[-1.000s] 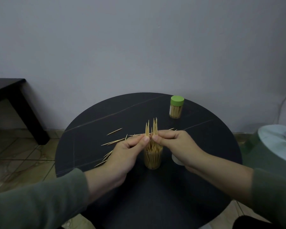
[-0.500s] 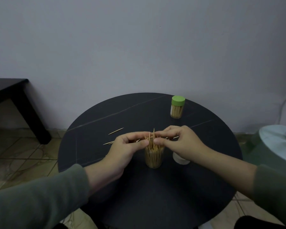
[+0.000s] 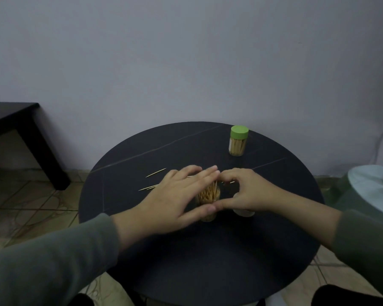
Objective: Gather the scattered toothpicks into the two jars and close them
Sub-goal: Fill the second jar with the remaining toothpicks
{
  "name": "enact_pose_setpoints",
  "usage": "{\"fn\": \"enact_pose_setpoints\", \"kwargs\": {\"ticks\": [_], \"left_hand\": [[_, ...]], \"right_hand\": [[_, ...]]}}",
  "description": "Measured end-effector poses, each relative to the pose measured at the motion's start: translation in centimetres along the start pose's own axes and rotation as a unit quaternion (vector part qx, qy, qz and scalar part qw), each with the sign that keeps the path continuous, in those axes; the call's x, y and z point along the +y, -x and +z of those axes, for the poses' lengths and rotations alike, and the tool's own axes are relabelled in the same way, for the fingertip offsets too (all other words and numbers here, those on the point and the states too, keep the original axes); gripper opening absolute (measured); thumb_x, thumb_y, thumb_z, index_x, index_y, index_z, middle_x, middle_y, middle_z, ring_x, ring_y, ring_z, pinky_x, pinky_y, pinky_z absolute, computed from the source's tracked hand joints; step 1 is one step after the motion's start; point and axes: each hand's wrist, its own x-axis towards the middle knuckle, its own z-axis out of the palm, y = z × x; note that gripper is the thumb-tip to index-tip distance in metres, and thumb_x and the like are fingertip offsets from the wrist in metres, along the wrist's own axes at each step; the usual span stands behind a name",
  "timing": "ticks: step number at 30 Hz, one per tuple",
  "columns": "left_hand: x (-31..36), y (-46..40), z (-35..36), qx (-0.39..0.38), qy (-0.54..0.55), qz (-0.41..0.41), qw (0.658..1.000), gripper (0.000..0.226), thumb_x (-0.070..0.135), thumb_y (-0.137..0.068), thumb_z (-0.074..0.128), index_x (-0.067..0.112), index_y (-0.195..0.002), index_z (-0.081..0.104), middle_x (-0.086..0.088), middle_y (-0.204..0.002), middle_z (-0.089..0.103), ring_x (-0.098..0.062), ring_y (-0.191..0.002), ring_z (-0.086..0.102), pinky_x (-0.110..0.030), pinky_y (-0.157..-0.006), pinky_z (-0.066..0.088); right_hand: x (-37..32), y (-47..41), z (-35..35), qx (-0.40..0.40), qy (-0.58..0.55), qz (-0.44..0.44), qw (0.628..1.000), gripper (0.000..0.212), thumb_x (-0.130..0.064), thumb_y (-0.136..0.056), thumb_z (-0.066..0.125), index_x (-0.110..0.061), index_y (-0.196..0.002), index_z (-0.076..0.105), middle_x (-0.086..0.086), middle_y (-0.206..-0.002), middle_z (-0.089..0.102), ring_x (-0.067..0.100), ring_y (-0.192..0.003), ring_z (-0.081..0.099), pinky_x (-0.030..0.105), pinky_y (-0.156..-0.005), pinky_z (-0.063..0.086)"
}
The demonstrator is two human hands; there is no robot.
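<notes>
Between both hands stands the open clear jar of wooden toothpicks (image 3: 208, 195); left hand (image 3: 177, 195) cups it with straight fingers, right hand (image 3: 245, 193) curls round its rim. Beyond them, green-lidded jar (image 3: 238, 141); loose toothpicks (image 3: 152, 186) left of them.

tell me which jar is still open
The jar between the hands, near the table's middle, is open, with toothpicks showing at its mouth. The far jar wears a green lid.

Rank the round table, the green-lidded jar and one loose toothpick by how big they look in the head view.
1. Round table, largest by far.
2. Green-lidded jar.
3. Loose toothpick, smallest, a thin sliver about as long as the jar is tall.
</notes>
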Motion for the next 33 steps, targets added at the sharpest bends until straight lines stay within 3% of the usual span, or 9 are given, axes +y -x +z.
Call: {"fn": "enact_pose_setpoints", "kwargs": {"ticks": [4,6,11,14,17,20,26,29,33], "left_hand": [[-0.1,-0.3,-0.1,-0.030,-0.016,0.016,0.999,0.066,0.059,-0.098,0.030,0.024,-0.153,0.021,0.011,-0.151,0.038,-0.013,-0.144,0.024,-0.040,-0.106,0.034],[-0.4,-0.5,-0.3,-0.025,-0.043,0.009,0.999,0.064,0.060,-0.097,0.027,0.025,-0.151,0.026,0.010,-0.150,0.040,-0.016,-0.144,0.024,-0.041,-0.104,0.034],[-1.4,-0.2,-0.4,-0.036,-0.068,-0.005,0.997,0.065,0.062,-0.097,0.023,0.025,-0.150,0.031,0.008,-0.151,0.038,-0.019,-0.145,0.023,-0.046,-0.103,0.038],[-1.1,-0.1,-0.2,-0.051,-0.058,0.029,0.997,0.071,0.065,-0.096,0.027,0.022,-0.153,0.023,0.009,-0.155,0.030,-0.015,-0.149,0.010,-0.046,-0.107,0.034],[-0.4,0.0,-0.4,-0.040,-0.034,0.042,0.998,0.073,0.064,-0.096,0.030,0.024,-0.154,0.016,0.010,-0.158,0.024,-0.012,-0.149,0.003,-0.044,-0.111,0.029],[-0.3,-0.1,-0.9,-0.004,-0.025,0.032,0.999,0.070,0.061,-0.097,0.032,0.023,-0.154,0.017,0.010,-0.158,0.024,-0.014,-0.149,0.007,-0.042,-0.109,0.031],[-1.0,-0.1,-0.9,-0.014,-0.065,0.100,0.993,0.057,0.057,-0.099,0.030,0.022,-0.139,0.051,0.010,-0.145,0.047,-0.019,-0.145,0.026,-0.046,-0.102,0.037],[-1.2,0.1,-0.8,0.009,-0.041,0.076,0.996,0.055,0.055,-0.099,0.033,0.022,-0.141,0.049,0.010,-0.146,0.046,-0.019,-0.144,0.027,-0.044,-0.101,0.037],[-1.7,0.5,-1.3,-0.044,-0.032,0.050,0.997,0.061,0.062,-0.097,0.027,0.027,-0.143,0.045,0.013,-0.148,0.041,-0.014,-0.147,0.019,-0.048,-0.108,0.030]], "right_hand": [[0.5,-0.3,0.2,0.012,-0.028,-0.017,0.999,0.052,-0.049,-0.072,0.076,-0.037,-0.120,0.063,-0.020,-0.111,0.064,-0.009,-0.101,0.053,0.013,-0.086,0.041],[0.5,-0.4,0.1,0.009,-0.030,-0.015,0.999,0.054,-0.048,-0.072,0.077,-0.034,-0.122,0.063,-0.015,-0.117,0.064,-0.004,-0.108,0.053,0.011,-0.085,0.041],[0.4,-0.5,0.1,0.015,-0.030,-0.014,0.999,0.061,-0.052,-0.067,0.079,-0.036,-0.123,0.062,-0.018,-0.119,0.063,-0.002,-0.110,0.053,0.013,-0.090,0.040],[0.4,-0.6,0.3,0.016,-0.029,-0.012,0.999,0.054,-0.060,-0.064,0.076,-0.037,-0.112,0.067,-0.012,-0.110,0.068,0.003,-0.105,0.056,0.023,-0.094,0.044],[0.6,-0.8,0.3,0.019,-0.031,-0.015,0.999,0.070,-0.076,-0.054,0.067,-0.032,-0.108,0.069,-0.006,-0.104,0.069,0.008,-0.102,0.059,0.037,-0.092,0.049],[0.4,-0.8,0.2,0.015,-0.026,-0.012,0.999,0.072,-0.069,-0.059,0.070,-0.032,-0.120,0.064,-0.011,-0.112,0.067,0.005,-0.103,0.058,0.034,-0.095,0.049],[0.9,-1.0,0.5,0.024,-0.042,-0.035,0.998,0.055,-0.066,-0.059,0.074,-0.040,-0.107,0.068,-0.014,-0.095,0.069,0.005,-0.094,0.061,0.038,-0.093,0.047],[0.8,-1.0,0.5,0.028,-0.018,-0.043,0.999,0.051,-0.062,-0.064,0.075,-0.037,-0.107,0.067,-0.011,-0.096,0.067,0.007,-0.092,0.058,0.038,-0.094,0.045],[0.8,-1.3,-0.2,-0.013,0.024,-0.037,0.999,0.062,-0.060,-0.064,0.075,-0.042,-0.121,0.058,-0.021,-0.108,0.059,0.005,-0.102,0.053,0.034,-0.100,0.039]]}}
